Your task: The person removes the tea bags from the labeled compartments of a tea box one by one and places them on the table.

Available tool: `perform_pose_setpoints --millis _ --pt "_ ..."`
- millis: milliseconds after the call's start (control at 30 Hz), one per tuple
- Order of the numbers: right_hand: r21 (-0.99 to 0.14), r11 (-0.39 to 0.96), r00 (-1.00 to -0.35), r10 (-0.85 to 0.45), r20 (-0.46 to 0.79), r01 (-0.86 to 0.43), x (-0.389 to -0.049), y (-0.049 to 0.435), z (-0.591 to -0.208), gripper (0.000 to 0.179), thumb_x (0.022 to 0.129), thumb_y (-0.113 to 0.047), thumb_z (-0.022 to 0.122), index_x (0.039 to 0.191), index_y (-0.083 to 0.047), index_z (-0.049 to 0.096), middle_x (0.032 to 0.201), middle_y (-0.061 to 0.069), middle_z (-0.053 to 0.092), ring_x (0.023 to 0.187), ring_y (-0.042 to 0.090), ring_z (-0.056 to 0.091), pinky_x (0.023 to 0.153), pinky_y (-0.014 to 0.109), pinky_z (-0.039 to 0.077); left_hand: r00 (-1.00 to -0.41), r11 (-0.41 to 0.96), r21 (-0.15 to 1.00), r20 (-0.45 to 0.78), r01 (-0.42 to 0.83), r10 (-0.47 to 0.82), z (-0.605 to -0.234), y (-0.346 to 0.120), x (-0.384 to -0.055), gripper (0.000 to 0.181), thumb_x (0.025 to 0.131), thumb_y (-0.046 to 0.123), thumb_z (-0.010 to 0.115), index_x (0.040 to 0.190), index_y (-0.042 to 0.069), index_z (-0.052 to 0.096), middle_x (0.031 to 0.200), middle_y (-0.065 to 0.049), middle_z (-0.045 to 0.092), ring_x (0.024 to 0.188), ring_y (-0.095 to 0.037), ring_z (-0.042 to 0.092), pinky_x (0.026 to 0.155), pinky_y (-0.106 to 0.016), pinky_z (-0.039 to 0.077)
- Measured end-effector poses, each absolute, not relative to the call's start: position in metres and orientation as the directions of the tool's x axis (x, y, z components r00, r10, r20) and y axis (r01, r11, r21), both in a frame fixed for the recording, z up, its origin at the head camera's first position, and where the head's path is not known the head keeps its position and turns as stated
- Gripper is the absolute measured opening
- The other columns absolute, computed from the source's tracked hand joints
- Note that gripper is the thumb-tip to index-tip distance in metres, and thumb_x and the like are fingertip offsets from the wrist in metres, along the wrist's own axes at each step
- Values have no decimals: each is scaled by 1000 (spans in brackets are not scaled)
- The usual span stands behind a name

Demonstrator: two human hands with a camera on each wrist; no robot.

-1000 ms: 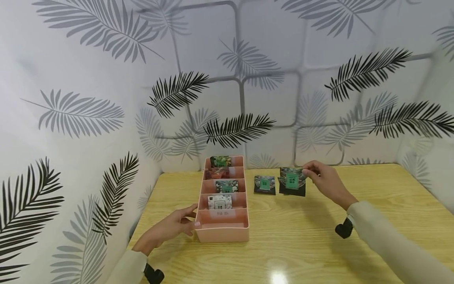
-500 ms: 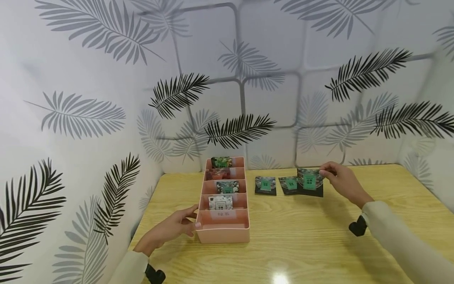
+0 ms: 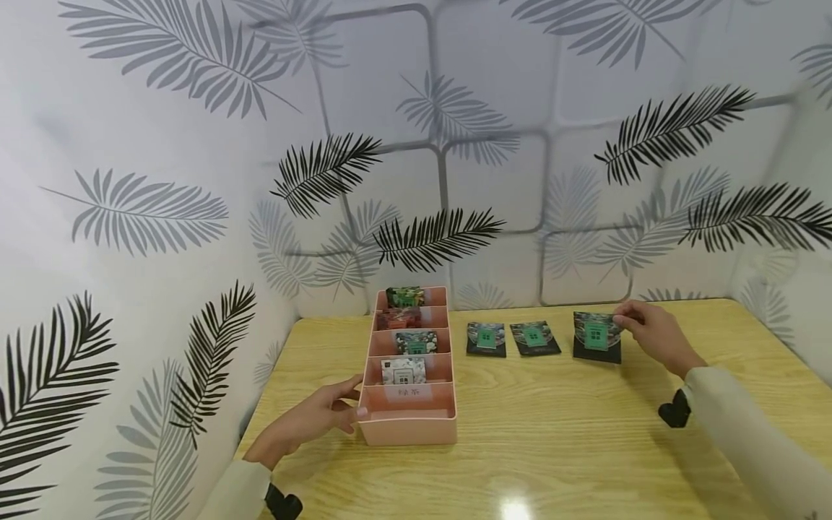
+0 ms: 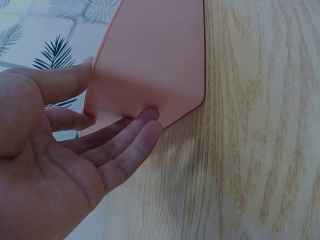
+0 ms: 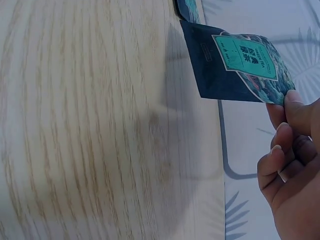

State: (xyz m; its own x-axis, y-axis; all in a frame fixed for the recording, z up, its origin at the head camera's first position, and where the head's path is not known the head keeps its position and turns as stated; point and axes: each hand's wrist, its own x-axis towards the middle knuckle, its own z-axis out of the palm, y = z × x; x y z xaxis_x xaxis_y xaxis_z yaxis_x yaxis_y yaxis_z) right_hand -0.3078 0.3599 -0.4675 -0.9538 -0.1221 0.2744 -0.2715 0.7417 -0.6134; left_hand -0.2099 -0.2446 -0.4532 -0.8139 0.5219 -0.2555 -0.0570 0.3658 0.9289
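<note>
With thumb and finger, my right hand (image 3: pixel 656 338) pinches the right edge of a dark green tea bag sachet (image 5: pixel 235 65) with a bright green label. In the right wrist view the sachet is tilted above the wooden table, casting a shadow. Two similar sachets, one left (image 3: pixel 486 339) and one right (image 3: pixel 535 338), lie flat beside each other to its left. My left hand (image 3: pixel 318 415) rests its fairly straight fingers on the near left corner of a pink divided box (image 4: pixel 150 55); the left wrist view has fingertips on its outer wall.
Several colourful sachets stand in the box's rear compartments, a white sachet (image 3: pixel 403 370) nearest the front one. The front compartment (image 3: pixel 408 408) has a handwritten label on its back wall. A leaf-patterned wall (image 3: pixel 494 180) rises behind the wooden table (image 3: pixel 552 433).
My right hand has moved right with its sachet, away from the two on the table; the middle one, earlier mostly covered, now shows fully. My left hand stays at the box.
</note>
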Motion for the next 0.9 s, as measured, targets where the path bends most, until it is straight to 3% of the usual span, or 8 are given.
perform_pose_setpoints --millis 167,367,467,633,900 --pt "-593 759 -956 -132 261 -267 -315 360 -471 29 101 -29 50 109 -5 63 99 15 64 88 34 60 61 35 48 -818 367 928 -259 -63 514 -452 -249 -207 74 96 29 60 154 13 17 151 -13 28 112 -26 54 89 -52 48" --pt "-538 803 -952 -116 283 -258 -328 353 -477 22 98 -21 57 106 -2 65 95 15 66 81 30 61 58 35 46 -821 367 928 -254 -59 512 -451 -253 -203 75 95 30 60 154 13 18 147 -16 34 108 -27 56 89 -53 48" --pt "-529 807 -951 -123 284 -262 -336 350 -481 23 98 -20 57 106 0 65 97 18 65 81 32 60 61 40 47 -825 368 928 -253 -59 506 -451 -253 -203 74 95 30 60 154 13 18 150 -14 30 110 -26 55 89 -52 49" --pt "-513 830 -961 -95 258 -220 -343 347 -486 25 98 -19 56 107 3 64 100 23 65 86 39 60 68 51 47 -822 364 930 -244 -48 514 -453 -249 -206 74 95 31 61 154 15 18 146 -14 35 107 -28 56 90 -52 48" --pt "-511 841 -974 -70 218 -175 -353 338 -490 22 96 -16 57 104 3 66 98 24 66 81 38 61 64 49 47 -829 374 927 -241 -41 505 -453 -249 -207 73 95 31 60 154 16 20 145 -10 38 111 -25 55 89 -52 49"
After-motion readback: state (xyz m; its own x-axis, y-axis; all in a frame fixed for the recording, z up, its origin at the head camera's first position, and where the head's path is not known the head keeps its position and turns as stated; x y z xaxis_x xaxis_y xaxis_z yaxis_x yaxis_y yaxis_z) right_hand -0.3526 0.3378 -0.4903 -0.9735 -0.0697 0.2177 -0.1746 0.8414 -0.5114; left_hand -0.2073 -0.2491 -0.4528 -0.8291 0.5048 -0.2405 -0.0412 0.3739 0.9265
